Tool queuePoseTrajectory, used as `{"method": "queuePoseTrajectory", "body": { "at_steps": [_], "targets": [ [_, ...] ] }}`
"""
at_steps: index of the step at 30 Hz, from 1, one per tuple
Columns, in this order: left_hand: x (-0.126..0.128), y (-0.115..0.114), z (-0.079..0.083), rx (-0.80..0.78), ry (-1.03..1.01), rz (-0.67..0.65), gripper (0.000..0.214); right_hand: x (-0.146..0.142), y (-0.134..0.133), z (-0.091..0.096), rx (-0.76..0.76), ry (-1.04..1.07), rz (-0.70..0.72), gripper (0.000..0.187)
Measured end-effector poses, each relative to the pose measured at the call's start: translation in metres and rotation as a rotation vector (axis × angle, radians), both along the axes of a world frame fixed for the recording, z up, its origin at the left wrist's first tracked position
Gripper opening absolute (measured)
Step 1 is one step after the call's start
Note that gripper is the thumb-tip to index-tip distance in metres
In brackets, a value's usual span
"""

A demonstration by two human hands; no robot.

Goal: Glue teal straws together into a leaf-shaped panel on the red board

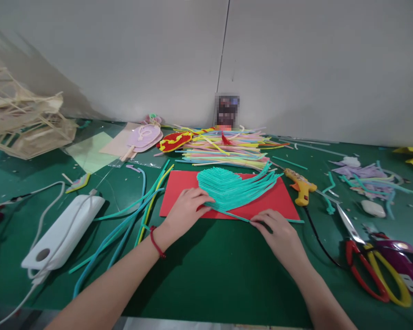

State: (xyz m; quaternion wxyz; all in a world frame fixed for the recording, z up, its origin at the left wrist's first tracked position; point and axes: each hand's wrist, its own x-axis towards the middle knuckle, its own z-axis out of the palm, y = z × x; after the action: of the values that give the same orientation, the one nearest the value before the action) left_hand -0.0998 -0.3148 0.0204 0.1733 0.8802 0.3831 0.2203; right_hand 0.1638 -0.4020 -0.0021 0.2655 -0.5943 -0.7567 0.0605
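Observation:
A red sheet (278, 197) lies flat on the green table (206, 270). On it sits a fan of teal strips (230, 185) glued side by side into a leaf-like shape. My left hand (186, 211) rests on the sheet's near left part, fingers curled and pressing the lower edge of the teal shape. My right hand (278, 231) is at the sheet's near edge, its fingers pinched on one loose teal strip (234, 215) that runs along the shape's bottom. A red cord is round my left wrist.
A yellow glue gun (301, 185) lies right of the sheet; scissors (371, 261) with red and yellow handles lie nearer right. Coloured strips (227, 151) are piled behind. Loose long strips (131, 220) and a white power unit (64, 231) lie left; pastel scraps (368, 178) far right.

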Motion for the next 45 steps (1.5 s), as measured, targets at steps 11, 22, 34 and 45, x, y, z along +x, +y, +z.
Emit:
{"method": "queuePoseTrajectory", "body": {
  "at_steps": [11,22,34,45],
  "targets": [
    [0.033,-0.001,0.011,-0.023,0.247,-0.084,0.013,0.001,0.004,-0.002,0.044,0.011,0.034,0.021],
    [-0.021,0.028,0.028,-0.073,0.230,-0.050,0.015,-0.002,-0.002,0.008,0.102,0.064,-0.005,0.019],
    [-0.006,0.025,0.017,0.018,0.309,-0.096,0.012,-0.037,0.004,0.024,0.078,0.046,0.013,0.019],
    [-0.006,0.025,0.016,0.036,0.331,-0.128,0.007,-0.046,0.010,0.009,0.055,0.104,-0.010,0.015]
  ]
}}
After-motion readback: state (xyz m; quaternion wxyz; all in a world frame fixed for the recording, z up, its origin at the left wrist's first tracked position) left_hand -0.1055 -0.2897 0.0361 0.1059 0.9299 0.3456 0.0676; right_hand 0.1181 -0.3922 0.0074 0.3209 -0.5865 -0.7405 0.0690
